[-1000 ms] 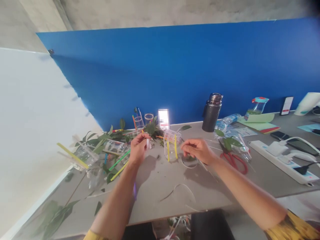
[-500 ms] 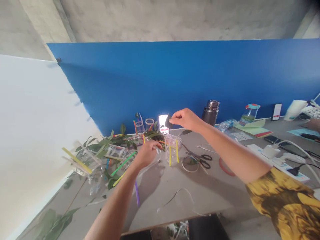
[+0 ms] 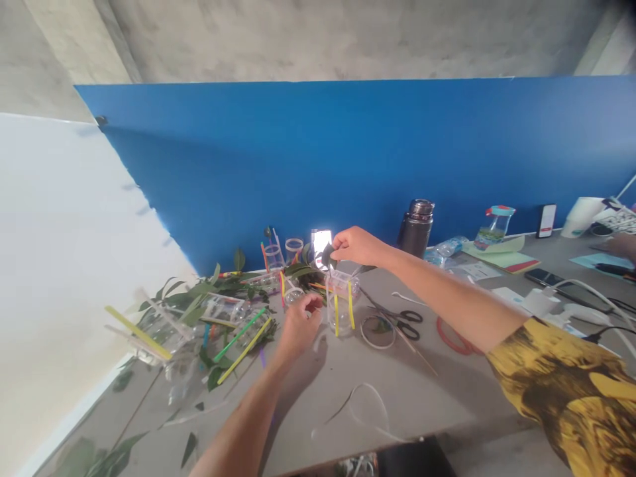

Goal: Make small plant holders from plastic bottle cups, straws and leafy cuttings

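Observation:
My right hand (image 3: 355,245) pinches a dark green leaf (image 3: 326,256) above a clear plastic cup (image 3: 340,322) with yellow straw strips standing along its side. Just left of that cup is my left hand (image 3: 301,323), its fingers curled together; whatever they hold, if anything, is hidden. A pale curved strip (image 3: 322,343) shows faintly below its fingers. To the right of the cup lie black-handled scissors (image 3: 408,324) and a clear ring-shaped piece (image 3: 377,331).
Cut bottles, straws and leafy twigs (image 3: 199,298) crowd the left side. A lit phone (image 3: 322,242) leans at the back, with a dark thermos (image 3: 417,228) farther right. A red ring (image 3: 453,336), chargers and cables lie rightward. Another person's hand (image 3: 621,245) shows at far right.
My right hand has come slightly down and left with the leaf, closer to the cup. My left hand has moved right, and the looped white strip at its fingers is much less visible.

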A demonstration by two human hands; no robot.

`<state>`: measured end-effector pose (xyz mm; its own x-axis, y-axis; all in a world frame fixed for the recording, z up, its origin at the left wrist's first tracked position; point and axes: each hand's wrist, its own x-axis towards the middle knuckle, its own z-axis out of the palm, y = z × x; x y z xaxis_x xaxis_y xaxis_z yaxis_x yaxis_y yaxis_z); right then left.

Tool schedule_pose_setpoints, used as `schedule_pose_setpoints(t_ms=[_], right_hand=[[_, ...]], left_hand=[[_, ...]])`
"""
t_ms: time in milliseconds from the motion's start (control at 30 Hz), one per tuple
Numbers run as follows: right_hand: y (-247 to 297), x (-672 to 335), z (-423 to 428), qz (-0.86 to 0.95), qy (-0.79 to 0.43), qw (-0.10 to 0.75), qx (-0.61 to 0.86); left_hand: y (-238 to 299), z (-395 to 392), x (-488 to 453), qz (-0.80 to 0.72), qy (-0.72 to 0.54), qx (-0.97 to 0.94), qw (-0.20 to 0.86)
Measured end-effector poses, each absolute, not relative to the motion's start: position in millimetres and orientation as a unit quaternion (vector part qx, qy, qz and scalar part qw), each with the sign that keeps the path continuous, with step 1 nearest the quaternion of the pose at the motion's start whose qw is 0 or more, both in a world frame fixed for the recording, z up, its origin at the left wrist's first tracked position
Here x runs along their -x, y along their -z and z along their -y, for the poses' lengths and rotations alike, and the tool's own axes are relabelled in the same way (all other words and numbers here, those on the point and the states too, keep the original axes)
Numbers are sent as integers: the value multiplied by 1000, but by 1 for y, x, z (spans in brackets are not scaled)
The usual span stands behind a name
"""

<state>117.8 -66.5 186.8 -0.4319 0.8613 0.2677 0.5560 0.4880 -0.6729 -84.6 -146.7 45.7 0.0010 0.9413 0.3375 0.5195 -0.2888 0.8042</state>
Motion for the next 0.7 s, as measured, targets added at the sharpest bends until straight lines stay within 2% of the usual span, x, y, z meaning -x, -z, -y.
schedule_pose_setpoints(t_ms=[700], right_hand=[[-182,-102,71,815,-235,259,461]], left_hand=[[-42,150,81,-549,-444,-657,263]])
